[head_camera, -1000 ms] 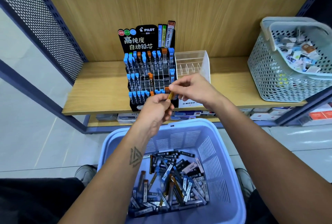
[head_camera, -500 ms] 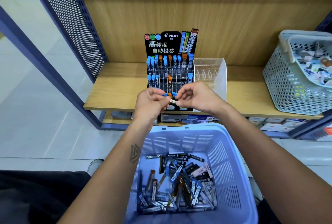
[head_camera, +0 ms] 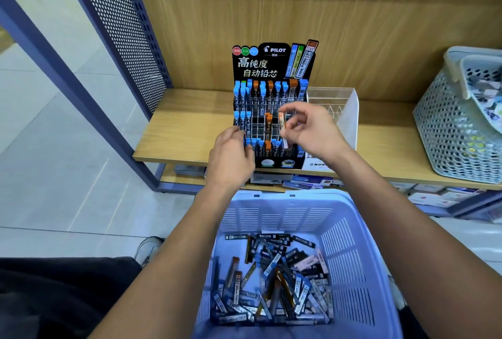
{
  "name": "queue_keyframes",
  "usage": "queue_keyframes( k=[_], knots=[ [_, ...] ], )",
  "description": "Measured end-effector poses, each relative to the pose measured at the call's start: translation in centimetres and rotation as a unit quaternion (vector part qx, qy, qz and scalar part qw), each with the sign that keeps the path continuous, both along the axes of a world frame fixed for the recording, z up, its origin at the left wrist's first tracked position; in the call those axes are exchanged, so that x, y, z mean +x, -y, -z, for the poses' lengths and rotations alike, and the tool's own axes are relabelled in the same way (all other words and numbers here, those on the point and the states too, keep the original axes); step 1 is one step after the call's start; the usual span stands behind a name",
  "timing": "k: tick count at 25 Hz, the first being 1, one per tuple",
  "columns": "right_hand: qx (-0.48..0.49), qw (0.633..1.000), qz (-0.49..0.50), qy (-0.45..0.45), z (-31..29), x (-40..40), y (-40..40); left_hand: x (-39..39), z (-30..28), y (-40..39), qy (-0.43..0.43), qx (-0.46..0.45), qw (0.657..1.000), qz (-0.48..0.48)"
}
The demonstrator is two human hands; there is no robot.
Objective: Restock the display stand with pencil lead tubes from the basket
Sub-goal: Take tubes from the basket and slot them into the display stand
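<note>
Orange-capped lead tube [head_camera: 282,121] pinched upright in the right hand [head_camera: 312,132], right in front of the display stand [head_camera: 271,110], hovering by the middle row and not yet in a slot. The left hand [head_camera: 231,159] sits low at the stand's front-left corner, fingers [head_camera: 245,148] curled toward the bottom row; whether they hold anything, I cannot tell.

Progress looks partial: the top row reads nearly full of blue and orange caps, but the middle row shows several bare slots. And there is plenty left, with a heap of loose tubes [head_camera: 274,279] lying in the lavender basket [head_camera: 353,243] below the arms.

Around it: a clear acrylic organizer [head_camera: 345,105] touching the stand's right side, a grey perforated basket [head_camera: 448,132] further right on the shelf [head_camera: 184,132]. Nothing blocks the slots, though tight neighbouring tubes could snag the insertion.
</note>
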State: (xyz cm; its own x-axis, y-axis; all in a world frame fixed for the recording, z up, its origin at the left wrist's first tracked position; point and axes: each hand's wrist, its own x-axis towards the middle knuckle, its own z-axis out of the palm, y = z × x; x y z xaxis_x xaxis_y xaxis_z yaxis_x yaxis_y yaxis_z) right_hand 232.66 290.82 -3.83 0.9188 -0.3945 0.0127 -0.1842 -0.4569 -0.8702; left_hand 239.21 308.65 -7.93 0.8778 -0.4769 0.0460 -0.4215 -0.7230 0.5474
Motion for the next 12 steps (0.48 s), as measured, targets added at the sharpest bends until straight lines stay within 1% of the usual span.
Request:
queue_keyframes(
  k=[2, 4, 8, 12],
  knots=[
    [-0.013, 0.999, 0.033, 0.037, 0.4, 0.9, -0.4, 0.1, 0.4, 0.1, -0.008, 0.067, 0.997, 0.023],
    [-0.021, 0.996, 0.061, 0.062, 0.6, 1.6, -0.6, 0.2, 0.7, 0.2, -0.025, 0.100, 0.994, 0.033],
    [-0.059, 0.989, 0.089, 0.107, 0.2, 2.8, -0.9, 0.3, 0.2, 0.2, -0.010, 0.115, 0.992, 0.044],
    [-0.101, 0.986, 0.077, 0.106, -0.9, 3.9, -1.2, 1.3, -0.8, -0.1, 0.005, 0.136, 0.990, 0.047]
  ],
)
